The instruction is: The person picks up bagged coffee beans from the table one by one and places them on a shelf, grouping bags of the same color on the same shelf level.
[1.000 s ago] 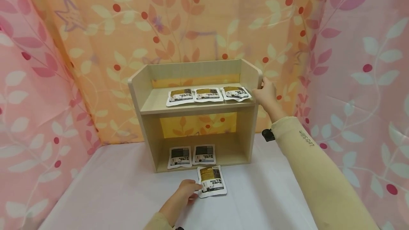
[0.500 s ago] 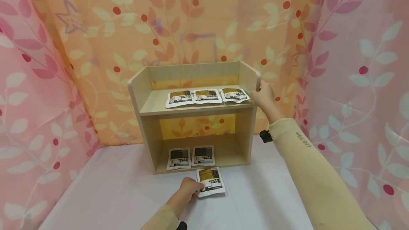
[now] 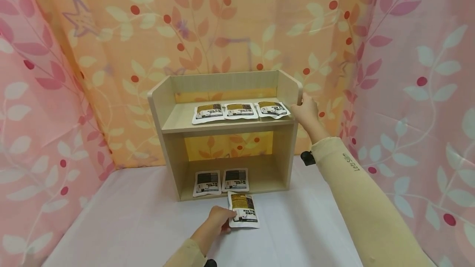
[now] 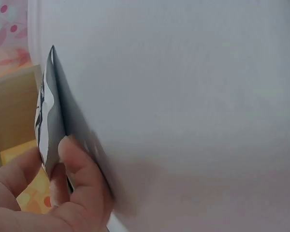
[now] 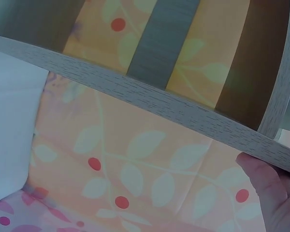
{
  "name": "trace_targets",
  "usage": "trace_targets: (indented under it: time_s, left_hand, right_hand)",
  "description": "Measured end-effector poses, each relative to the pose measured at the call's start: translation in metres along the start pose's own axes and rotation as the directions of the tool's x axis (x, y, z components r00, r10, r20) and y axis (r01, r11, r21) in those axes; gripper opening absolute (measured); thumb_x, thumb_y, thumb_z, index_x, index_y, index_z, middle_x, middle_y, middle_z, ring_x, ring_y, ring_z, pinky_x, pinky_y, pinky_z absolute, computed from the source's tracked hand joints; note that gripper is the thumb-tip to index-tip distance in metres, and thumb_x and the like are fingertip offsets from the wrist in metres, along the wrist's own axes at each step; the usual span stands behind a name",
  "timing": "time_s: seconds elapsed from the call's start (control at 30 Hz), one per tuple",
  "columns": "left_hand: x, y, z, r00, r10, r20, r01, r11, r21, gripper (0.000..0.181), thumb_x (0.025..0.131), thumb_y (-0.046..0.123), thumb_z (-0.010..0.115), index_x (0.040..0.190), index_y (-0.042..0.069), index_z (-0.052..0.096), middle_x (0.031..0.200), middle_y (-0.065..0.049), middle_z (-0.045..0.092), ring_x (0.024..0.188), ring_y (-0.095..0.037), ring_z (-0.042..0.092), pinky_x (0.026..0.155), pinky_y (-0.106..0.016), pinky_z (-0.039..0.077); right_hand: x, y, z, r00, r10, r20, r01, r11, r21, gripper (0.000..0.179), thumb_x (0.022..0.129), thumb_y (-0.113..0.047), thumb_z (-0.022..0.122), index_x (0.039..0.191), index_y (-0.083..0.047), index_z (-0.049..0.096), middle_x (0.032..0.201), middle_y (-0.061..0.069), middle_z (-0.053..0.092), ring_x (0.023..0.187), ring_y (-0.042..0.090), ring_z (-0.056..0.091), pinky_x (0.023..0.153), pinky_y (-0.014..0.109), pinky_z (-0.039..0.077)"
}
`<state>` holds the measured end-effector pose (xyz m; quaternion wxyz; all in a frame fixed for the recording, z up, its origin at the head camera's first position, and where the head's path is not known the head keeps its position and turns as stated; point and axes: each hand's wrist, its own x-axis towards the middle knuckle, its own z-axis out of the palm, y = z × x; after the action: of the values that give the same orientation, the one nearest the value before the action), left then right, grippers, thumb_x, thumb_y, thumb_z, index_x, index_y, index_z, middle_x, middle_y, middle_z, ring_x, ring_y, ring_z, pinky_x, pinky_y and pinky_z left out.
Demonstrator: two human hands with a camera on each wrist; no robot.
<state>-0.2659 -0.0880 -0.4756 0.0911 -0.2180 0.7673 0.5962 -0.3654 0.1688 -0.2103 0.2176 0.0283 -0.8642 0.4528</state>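
A flat white pouch with a gold and black printed front (image 3: 245, 208) is pinched at its left edge by my left hand (image 3: 218, 218), in front of the shelf. In the left wrist view the pouch (image 4: 50, 116) appears edge-on, the thumb on its printed face and curled fingers behind. My right hand (image 3: 307, 112) grips the right side panel of the light wooden shelf unit (image 3: 289, 87). The right wrist view has only part of that hand (image 5: 275, 193) at the panel's edge (image 5: 174, 111); its other fingers are largely hidden.
Three similar pouches (image 3: 240, 111) lie in a row on the upper shelf board. Two pouches with dark fronts (image 3: 207, 183) rest on the lower level, to its left and middle. A white cloth (image 3: 130, 217) covers the table, and patterned curtains (image 3: 222, 19) surround it.
The left thumb has moved further onto the pouch's face, and the pouch has turned and shifted slightly left. The right hand keeps its place on the side panel.
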Motion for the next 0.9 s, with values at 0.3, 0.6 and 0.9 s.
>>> trace_targets:
  time_s: [0.3, 0.6, 0.9]
  left_hand:
    - [-0.008, -0.004, -0.004, 0.995, 0.073, 0.062, -0.058, 0.977, -0.206, 0.032, 0.087, -0.005, 0.064, 0.114, -0.018, 0.051, 0.088, -0.022, 0.068, 0.067, -0.021, 0.068, 0.053, -0.029, 0.056]
    - [-0.027, -0.005, -0.022, 0.987, 0.161, 0.027, -0.150, 0.960, -0.238, 0.042, 0.089, -0.004, 0.060, 0.127, -0.017, 0.047, 0.091, -0.019, 0.066, 0.063, -0.017, 0.065, 0.049, -0.028, 0.055]
    - [-0.041, 0.000, -0.045, 0.990, 0.130, 0.059, -0.106, 0.945, -0.310, 0.047, 0.092, 0.001, 0.060, 0.133, -0.013, 0.043, 0.082, -0.010, 0.068, 0.057, -0.015, 0.064, 0.050, -0.023, 0.053]
  right_hand:
    - [0.003, 0.002, 0.001, 1.000, -0.004, -0.016, 0.003, 1.000, -0.021, 0.037, 0.086, -0.004, 0.046, 0.121, 0.006, 0.050, 0.126, 0.027, 0.056, 0.114, 0.041, 0.050, 0.095, 0.054, 0.042]
    - [0.003, 0.002, 0.002, 1.000, -0.004, -0.011, 0.004, 0.999, -0.044, 0.041, 0.087, -0.006, 0.047, 0.126, 0.006, 0.049, 0.128, 0.028, 0.055, 0.118, 0.043, 0.050, 0.097, 0.055, 0.042]
    - [0.003, 0.002, 0.003, 1.000, -0.011, -0.005, 0.010, 0.998, -0.061, 0.042, 0.087, -0.006, 0.046, 0.127, 0.006, 0.048, 0.129, 0.028, 0.055, 0.119, 0.043, 0.050, 0.098, 0.055, 0.041]
